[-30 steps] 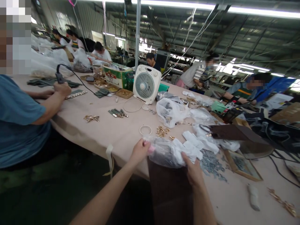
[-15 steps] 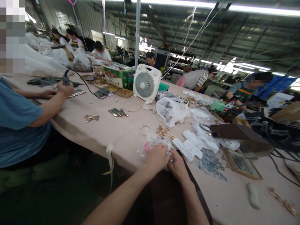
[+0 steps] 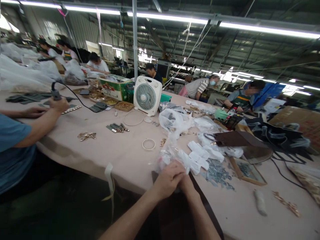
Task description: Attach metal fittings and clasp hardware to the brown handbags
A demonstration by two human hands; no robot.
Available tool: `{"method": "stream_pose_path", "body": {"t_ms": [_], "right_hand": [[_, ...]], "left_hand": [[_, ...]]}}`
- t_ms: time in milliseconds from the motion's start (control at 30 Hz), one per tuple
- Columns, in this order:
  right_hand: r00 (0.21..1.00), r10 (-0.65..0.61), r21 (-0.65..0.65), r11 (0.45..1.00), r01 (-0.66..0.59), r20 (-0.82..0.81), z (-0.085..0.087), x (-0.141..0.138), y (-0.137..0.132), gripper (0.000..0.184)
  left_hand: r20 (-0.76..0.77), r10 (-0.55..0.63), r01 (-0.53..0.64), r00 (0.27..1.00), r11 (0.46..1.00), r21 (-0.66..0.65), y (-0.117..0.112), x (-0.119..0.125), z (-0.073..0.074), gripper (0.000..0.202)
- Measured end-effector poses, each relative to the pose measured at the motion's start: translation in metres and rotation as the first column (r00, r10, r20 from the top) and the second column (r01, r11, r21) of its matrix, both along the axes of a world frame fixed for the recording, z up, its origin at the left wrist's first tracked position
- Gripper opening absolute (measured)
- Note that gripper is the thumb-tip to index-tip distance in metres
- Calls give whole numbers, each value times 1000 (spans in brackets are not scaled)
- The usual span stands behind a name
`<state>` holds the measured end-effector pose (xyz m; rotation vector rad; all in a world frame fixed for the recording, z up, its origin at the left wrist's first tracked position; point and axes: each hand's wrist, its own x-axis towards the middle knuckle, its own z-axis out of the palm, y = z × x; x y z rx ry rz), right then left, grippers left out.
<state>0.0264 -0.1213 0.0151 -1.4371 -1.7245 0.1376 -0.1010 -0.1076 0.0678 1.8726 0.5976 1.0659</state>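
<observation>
My left hand (image 3: 168, 179) and my right hand (image 3: 184, 181) are pressed together at the table's near edge, fingers closed over a crumpled clear plastic bag (image 3: 172, 154) that sticks out above them. They rest on a dark brown leather piece (image 3: 200, 203) that hangs over the edge toward me. What sits inside the bag is hidden. White wrapped pieces (image 3: 200, 151) lie just right of my hands, beside a scatter of small grey metal parts (image 3: 218, 173).
A white box fan (image 3: 146, 95) stands mid-table, with a tape ring (image 3: 149, 144), gold hardware (image 3: 86, 135) and more plastic bags (image 3: 175, 120) around it. A person in blue (image 3: 15, 146) at left grips a corded tool (image 3: 55, 94). Other workers sit across. A wooden tray (image 3: 247, 170) lies right.
My hands came together from a spread hold and bunched the plastic bag down against the leather piece. The view shifted slightly, sliding the scene leftward.
</observation>
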Motion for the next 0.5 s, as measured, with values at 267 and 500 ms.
{"method": "stream_pose_path", "body": {"t_ms": [267,500], "right_hand": [[989,-123,110,987,114,85,2,-37,-4,42],[936,297,-44,955,-294,187,38,-33,32,35]], "left_hand": [[-15,35,-34,999,998,56,-37,-5,13,20],[-350,524,-406,777,841,358,29,-39,3,29]]}}
